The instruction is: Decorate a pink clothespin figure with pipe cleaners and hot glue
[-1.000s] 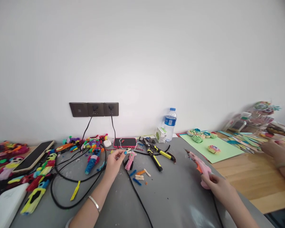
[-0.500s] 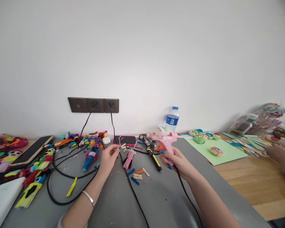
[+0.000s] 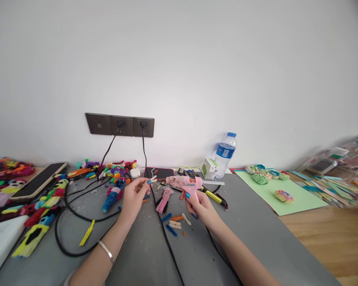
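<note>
Ok, so the right grip (image 3: 199, 205) is wrapping around the handle of a pink plastic glue gun (image 3: 185, 183), and it's been swinging that in from the right over the last second. Now the nozzle is pointing at a tiny cream-coloured strip (image 3: 153, 179) that the left grip (image 3: 135, 196) is pinching between its fingertips, so the two are lining up; can't tell if they're actually touching. On the smooth grey tabletop (image 3: 143, 258), blue, orange and cream fuzzy snippets (image 3: 175, 223) are lying loose, with a small pink fuzzy figure (image 3: 164, 200) resting just behind. Further back, a clear plastic bottle with a blue label (image 3: 226, 151) is standing beside a white-and-green carton (image 3: 209, 169), and dark rectangular sockets (image 3: 98, 125) are sitting on the plain white wall (image 3: 179, 71).
</note>
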The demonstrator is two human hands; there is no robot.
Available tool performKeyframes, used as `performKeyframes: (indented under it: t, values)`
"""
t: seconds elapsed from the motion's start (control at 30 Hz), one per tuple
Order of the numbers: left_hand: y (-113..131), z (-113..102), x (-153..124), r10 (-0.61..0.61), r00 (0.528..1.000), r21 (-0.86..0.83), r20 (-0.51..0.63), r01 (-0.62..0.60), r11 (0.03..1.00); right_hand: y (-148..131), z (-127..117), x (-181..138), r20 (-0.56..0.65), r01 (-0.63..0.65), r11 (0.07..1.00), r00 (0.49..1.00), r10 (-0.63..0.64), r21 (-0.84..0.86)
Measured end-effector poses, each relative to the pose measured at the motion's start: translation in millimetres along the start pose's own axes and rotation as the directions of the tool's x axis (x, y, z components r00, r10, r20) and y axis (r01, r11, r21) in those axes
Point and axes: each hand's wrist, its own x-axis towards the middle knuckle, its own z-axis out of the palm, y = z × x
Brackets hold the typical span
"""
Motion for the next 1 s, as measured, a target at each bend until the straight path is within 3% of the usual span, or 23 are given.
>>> performKeyframes:
  t: [1.0]
  values:
    - [4.8,3.4,-5.4,0.023,0.999,-0.006,0.036,-0.022,1.000,-1.5,0.7,-2.2,-0.031,-0.044,0.998,0.999,0.043,-0.038]
